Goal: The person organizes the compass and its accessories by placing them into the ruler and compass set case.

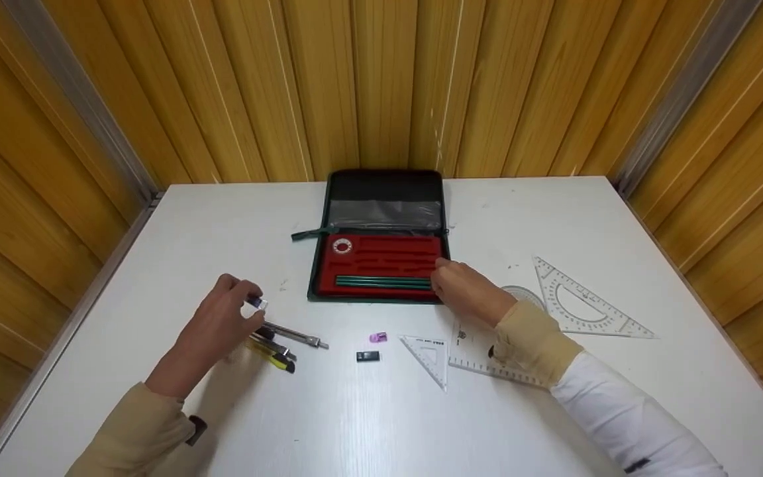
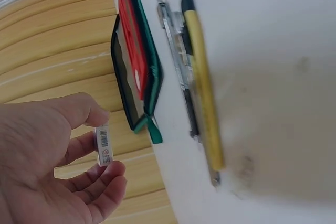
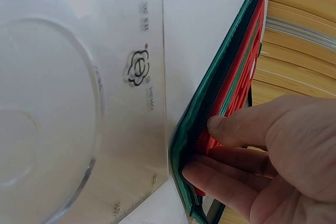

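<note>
We see the left hand [image 1: 219, 324] pinching a small white block [image 2: 103, 144] with a barcode label between thumb and fingers, over the bench [image 1: 328, 424]. Just beside that hand, partly hidden by it, lie metal drawing tools [image 1: 299, 336] and a yellow pen [image 1: 279, 360] with a dark end. The right hand [image 1: 464, 288] is at the near right corner of the unzipped green case [image 1: 385, 187]; its fingers reach over the corner, set a narrow way apart from the thumb. We find the thumb at the end of the green pencils [image 1: 375, 282], which lie in the near slot of the red insert [image 1: 388, 245], though we cannot tell whether it presses on them. Between the hands, nearer us than the case, are a purple piece [image 1: 378, 337], a black piece [image 1: 367, 356] and a small set square [image 1: 419, 348]. A clear ruler sheet [image 1: 477, 354] lies partly beneath the right forearm, with a larger set square [image 1: 626, 326] beyond.
</note>
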Motion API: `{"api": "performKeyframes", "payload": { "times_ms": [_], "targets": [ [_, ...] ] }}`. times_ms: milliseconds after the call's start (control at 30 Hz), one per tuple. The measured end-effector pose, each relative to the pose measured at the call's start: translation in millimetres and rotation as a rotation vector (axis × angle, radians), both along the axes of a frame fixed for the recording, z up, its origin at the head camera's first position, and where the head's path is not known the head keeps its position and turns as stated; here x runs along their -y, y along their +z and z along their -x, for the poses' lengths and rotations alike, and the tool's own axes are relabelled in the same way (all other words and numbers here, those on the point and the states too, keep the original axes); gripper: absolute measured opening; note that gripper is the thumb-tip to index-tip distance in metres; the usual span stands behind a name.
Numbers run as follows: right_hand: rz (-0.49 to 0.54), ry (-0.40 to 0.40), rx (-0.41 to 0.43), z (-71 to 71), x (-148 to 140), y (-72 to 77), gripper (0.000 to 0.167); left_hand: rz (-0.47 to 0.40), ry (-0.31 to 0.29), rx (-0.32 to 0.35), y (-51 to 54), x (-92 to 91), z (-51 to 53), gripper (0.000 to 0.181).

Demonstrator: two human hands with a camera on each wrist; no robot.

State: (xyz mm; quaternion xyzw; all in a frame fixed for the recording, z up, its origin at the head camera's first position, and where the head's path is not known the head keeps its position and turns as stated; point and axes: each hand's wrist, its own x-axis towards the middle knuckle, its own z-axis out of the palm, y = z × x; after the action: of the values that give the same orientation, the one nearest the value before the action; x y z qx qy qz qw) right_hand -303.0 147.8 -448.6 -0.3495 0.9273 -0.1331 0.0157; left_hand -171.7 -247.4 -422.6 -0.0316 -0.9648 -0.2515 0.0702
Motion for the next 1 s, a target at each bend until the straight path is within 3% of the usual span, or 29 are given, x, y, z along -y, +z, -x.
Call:
{"api": "performKeyframes", "payload": {
  "times_ms": [267, 433, 867, 1000],
  "targets": [
    [-0.008, -0.018, 0.013, 0.8, 0, -0.1, 0.023, 0.002, -0.090, 0.013, 17.8, -23.4, 27.5, 0.028],
    [-0.016, -0.020, 0.017, 0.1, 1, 0.7, 0.021, 0.005, -0.113, 0.034, 24.4, -34.6, 42.6, 0.025],
    [0.014, 0.015, -0.021, -1.1, -1, -1.2, 0.021, 0.014, -0.141, 0.008, 30.7, -57.3, 78.7, 0.018],
    [0.017, 0.010, -0.014, -1.5, 0, -0.1, 0.019, 0.024, -0.137, 0.029, 29.8, -61.6, 88.9, 0.017]
  ]
}}
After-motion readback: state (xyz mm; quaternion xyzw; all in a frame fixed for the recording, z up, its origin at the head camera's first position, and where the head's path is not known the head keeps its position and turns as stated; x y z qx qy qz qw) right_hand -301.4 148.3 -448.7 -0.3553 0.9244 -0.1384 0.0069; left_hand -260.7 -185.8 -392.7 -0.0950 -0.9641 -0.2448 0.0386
